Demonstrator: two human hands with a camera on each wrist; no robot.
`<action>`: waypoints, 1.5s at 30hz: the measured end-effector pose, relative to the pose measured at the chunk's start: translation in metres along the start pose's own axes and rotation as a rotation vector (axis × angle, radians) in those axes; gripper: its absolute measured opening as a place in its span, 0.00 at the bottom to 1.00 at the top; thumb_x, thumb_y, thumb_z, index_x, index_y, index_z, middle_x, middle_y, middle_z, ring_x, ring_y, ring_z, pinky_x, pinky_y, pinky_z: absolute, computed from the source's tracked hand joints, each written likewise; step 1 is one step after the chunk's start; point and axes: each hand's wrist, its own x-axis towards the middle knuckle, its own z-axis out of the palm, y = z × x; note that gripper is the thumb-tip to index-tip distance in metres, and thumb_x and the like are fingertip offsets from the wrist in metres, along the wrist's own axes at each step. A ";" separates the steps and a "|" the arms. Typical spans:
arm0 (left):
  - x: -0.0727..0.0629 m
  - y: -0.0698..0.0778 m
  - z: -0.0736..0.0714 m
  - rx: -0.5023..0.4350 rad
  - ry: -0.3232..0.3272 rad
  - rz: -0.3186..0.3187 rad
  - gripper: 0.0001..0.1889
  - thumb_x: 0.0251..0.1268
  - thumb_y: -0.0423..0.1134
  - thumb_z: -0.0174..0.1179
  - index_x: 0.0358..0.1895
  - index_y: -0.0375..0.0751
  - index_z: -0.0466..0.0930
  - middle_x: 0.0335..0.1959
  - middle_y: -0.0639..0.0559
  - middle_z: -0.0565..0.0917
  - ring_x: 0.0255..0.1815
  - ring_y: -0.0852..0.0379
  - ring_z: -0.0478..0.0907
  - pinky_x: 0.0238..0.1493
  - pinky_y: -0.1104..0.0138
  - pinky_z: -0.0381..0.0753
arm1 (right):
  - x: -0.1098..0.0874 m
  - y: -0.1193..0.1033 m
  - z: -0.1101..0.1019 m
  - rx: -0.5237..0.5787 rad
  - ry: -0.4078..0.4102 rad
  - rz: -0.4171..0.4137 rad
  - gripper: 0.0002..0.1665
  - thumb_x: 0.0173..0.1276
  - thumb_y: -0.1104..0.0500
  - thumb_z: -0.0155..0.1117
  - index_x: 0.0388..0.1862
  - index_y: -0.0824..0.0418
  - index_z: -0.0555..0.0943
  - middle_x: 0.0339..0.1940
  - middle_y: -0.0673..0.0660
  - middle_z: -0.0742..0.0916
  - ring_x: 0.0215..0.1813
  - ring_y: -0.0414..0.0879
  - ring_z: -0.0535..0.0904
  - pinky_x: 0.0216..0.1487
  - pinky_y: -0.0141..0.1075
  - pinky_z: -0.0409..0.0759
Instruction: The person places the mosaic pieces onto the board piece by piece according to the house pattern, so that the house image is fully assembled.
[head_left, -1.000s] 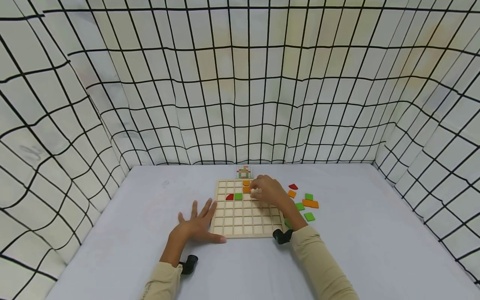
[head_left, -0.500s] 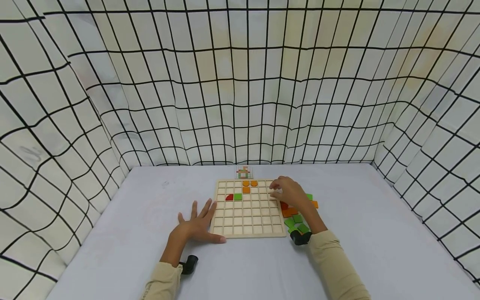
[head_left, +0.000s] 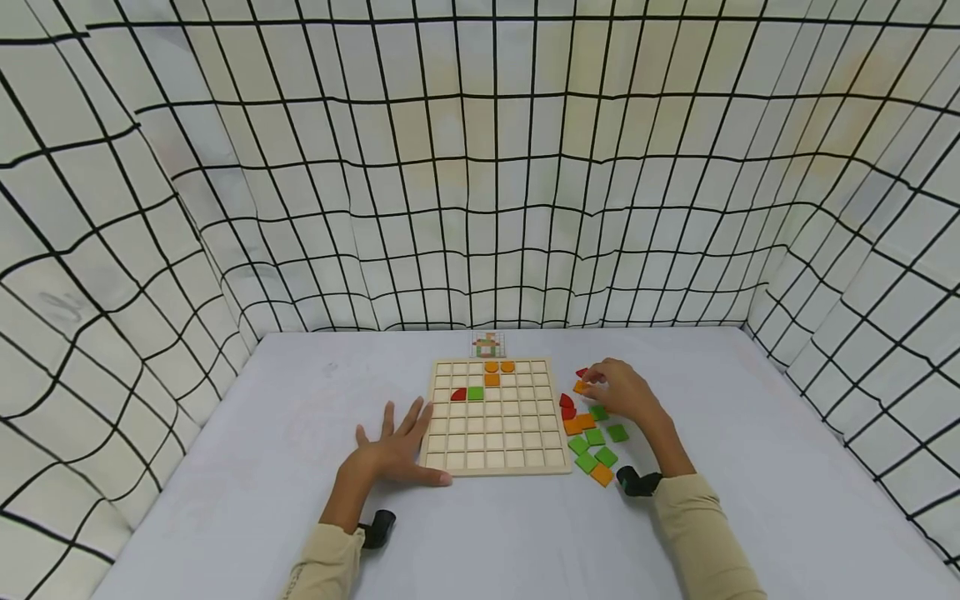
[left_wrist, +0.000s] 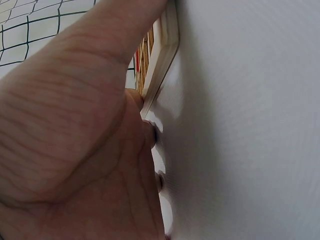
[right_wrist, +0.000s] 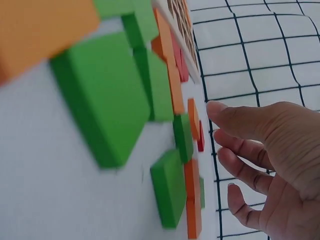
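A wooden grid board [head_left: 486,444] lies on the table. Its top row holds two orange round pieces [head_left: 491,367], with an orange square [head_left: 492,380] under the left one. Lower left on the grid sit a green square [head_left: 476,392] and a red quarter-circle [head_left: 459,394]. My left hand [head_left: 393,457] is spread at the board's left edge, thumb by the front corner. Right of the board, my right hand [head_left: 624,392] reaches over loose pieces, fingertips close to an orange square [head_left: 580,387]. In the right wrist view its fingers are loosely bent, with nothing between them.
Loose green squares [head_left: 595,437], orange pieces [head_left: 602,474] and red quarter-circles [head_left: 567,401] lie along the board's right side. A small pattern card [head_left: 488,344] lies behind the board. White walls with black netting [head_left: 517,250] enclose the table.
My right hand has left the board's top row, where a second orange round piece now shows, and moved right to the loose pieces. My left hand has stayed put.
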 end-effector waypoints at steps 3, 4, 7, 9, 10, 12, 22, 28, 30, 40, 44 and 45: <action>-0.001 0.000 0.000 -0.002 0.000 -0.001 0.65 0.45 0.73 0.66 0.80 0.49 0.37 0.82 0.48 0.35 0.79 0.31 0.25 0.62 0.23 0.30 | -0.002 0.009 -0.002 -0.007 -0.001 0.058 0.12 0.67 0.57 0.65 0.46 0.61 0.85 0.44 0.59 0.84 0.48 0.53 0.78 0.53 0.50 0.80; -0.001 0.000 -0.001 -0.004 0.000 -0.001 0.65 0.45 0.73 0.66 0.80 0.49 0.37 0.82 0.48 0.35 0.79 0.31 0.25 0.62 0.23 0.30 | -0.003 0.011 -0.003 -0.010 0.001 0.065 0.12 0.67 0.57 0.65 0.46 0.61 0.84 0.45 0.60 0.84 0.49 0.54 0.78 0.53 0.51 0.80; -0.001 -0.001 0.000 -0.011 0.001 -0.004 0.65 0.45 0.73 0.66 0.80 0.49 0.37 0.82 0.48 0.35 0.79 0.31 0.24 0.63 0.23 0.30 | -0.005 0.018 -0.006 -0.018 0.013 0.096 0.12 0.67 0.58 0.66 0.46 0.62 0.85 0.46 0.62 0.84 0.49 0.56 0.79 0.53 0.51 0.80; 0.000 -0.001 0.000 -0.013 0.002 -0.003 0.65 0.45 0.73 0.66 0.80 0.49 0.37 0.82 0.48 0.35 0.79 0.32 0.23 0.63 0.23 0.29 | -0.006 0.021 -0.007 -0.030 0.017 0.110 0.12 0.67 0.59 0.66 0.46 0.62 0.85 0.46 0.63 0.84 0.49 0.56 0.79 0.53 0.52 0.80; 0.001 -0.002 0.001 -0.013 0.002 -0.002 0.65 0.45 0.73 0.66 0.80 0.49 0.37 0.82 0.48 0.35 0.78 0.32 0.23 0.63 0.23 0.29 | -0.007 0.023 -0.008 -0.035 0.018 0.120 0.12 0.67 0.59 0.66 0.46 0.62 0.85 0.46 0.63 0.84 0.49 0.57 0.79 0.53 0.52 0.80; 0.002 -0.003 0.002 -0.013 0.003 0.000 0.65 0.44 0.74 0.65 0.80 0.50 0.37 0.82 0.49 0.35 0.78 0.32 0.23 0.63 0.23 0.29 | -0.008 0.026 -0.009 -0.036 0.014 0.143 0.11 0.67 0.59 0.65 0.46 0.62 0.85 0.46 0.63 0.84 0.49 0.56 0.79 0.53 0.52 0.80; 0.001 -0.002 0.000 -0.003 0.005 0.004 0.66 0.44 0.74 0.66 0.80 0.49 0.37 0.82 0.48 0.35 0.78 0.31 0.24 0.62 0.23 0.30 | -0.012 0.033 -0.015 -0.018 -0.030 0.181 0.11 0.68 0.59 0.64 0.47 0.62 0.85 0.46 0.62 0.85 0.44 0.53 0.77 0.49 0.49 0.80; 0.003 -0.003 0.002 -0.010 -0.001 0.000 0.65 0.44 0.74 0.65 0.80 0.50 0.37 0.82 0.49 0.34 0.79 0.32 0.23 0.63 0.24 0.29 | -0.012 0.037 -0.015 -0.016 -0.039 0.180 0.12 0.69 0.59 0.64 0.48 0.62 0.84 0.44 0.61 0.85 0.42 0.52 0.76 0.44 0.45 0.80; 0.003 -0.003 0.002 -0.010 -0.002 0.002 0.65 0.44 0.74 0.65 0.80 0.50 0.37 0.82 0.49 0.34 0.79 0.32 0.23 0.63 0.24 0.29 | -0.012 0.038 -0.015 -0.010 -0.043 0.183 0.12 0.69 0.59 0.64 0.48 0.62 0.84 0.43 0.61 0.84 0.42 0.52 0.77 0.44 0.44 0.80; 0.000 0.000 0.000 -0.021 -0.002 0.009 0.65 0.45 0.74 0.65 0.80 0.49 0.37 0.82 0.48 0.34 0.79 0.32 0.24 0.63 0.24 0.28 | -0.013 0.044 -0.016 0.036 -0.051 0.192 0.15 0.65 0.60 0.68 0.48 0.66 0.83 0.45 0.63 0.84 0.46 0.54 0.79 0.48 0.47 0.81; 0.000 0.000 -0.001 -0.031 -0.008 0.007 0.66 0.44 0.75 0.65 0.80 0.48 0.37 0.82 0.48 0.34 0.79 0.32 0.23 0.63 0.24 0.26 | -0.012 0.045 -0.014 0.062 -0.041 0.172 0.14 0.65 0.61 0.68 0.47 0.68 0.83 0.45 0.64 0.83 0.46 0.55 0.79 0.50 0.49 0.81; 0.000 -0.001 -0.001 -0.031 -0.011 0.003 0.66 0.44 0.75 0.64 0.80 0.49 0.37 0.82 0.48 0.34 0.79 0.33 0.23 0.63 0.24 0.26 | -0.012 0.045 -0.014 0.068 -0.037 0.167 0.14 0.65 0.61 0.68 0.47 0.68 0.83 0.44 0.64 0.83 0.47 0.56 0.79 0.50 0.49 0.81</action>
